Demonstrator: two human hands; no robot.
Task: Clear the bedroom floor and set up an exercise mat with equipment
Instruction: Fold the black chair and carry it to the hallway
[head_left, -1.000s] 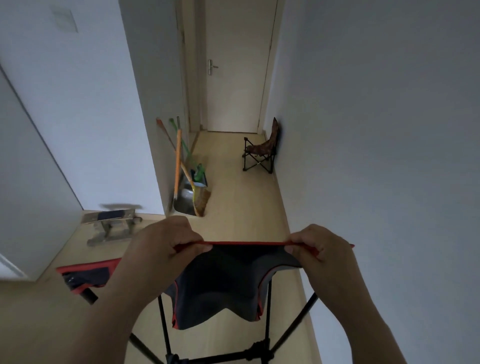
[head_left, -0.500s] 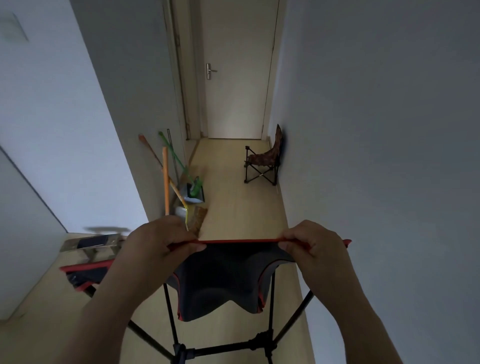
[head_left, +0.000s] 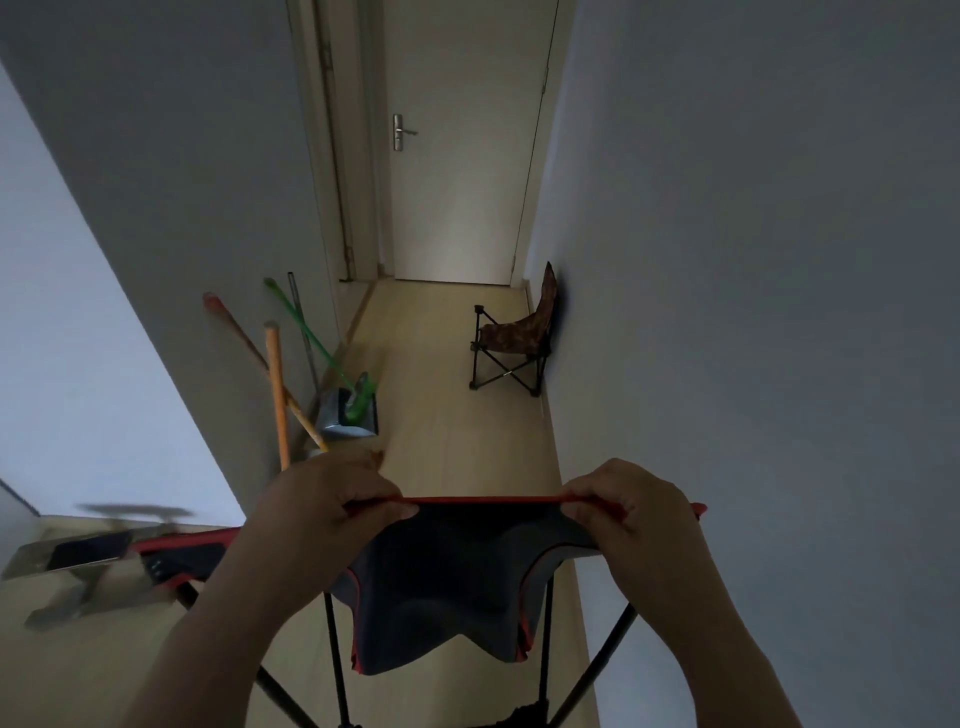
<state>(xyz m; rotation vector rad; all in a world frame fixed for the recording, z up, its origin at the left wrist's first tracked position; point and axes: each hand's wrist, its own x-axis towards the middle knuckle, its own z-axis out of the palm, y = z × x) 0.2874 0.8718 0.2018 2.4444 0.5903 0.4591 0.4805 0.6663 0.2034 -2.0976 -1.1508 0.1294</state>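
We're out on the hallway floor (head_left: 457, 426) with the dark, red-trimmed folding chair (head_left: 447, 587) right in front of us, probably hauling it out of the bedroom. A camo chair (head_left: 511, 338) sits parked against the right wall, so that's likely the drop spot. Left hand (head_left: 322, 509) and right hand (head_left: 623, 514) each pinch the red top edge, so it hangs level.

Dark, red-edged chair (head_left: 447, 587); camouflage chair (head_left: 511, 332)

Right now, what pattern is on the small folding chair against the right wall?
The small folding chair has brown camouflage fabric, black frame; best in the head view.
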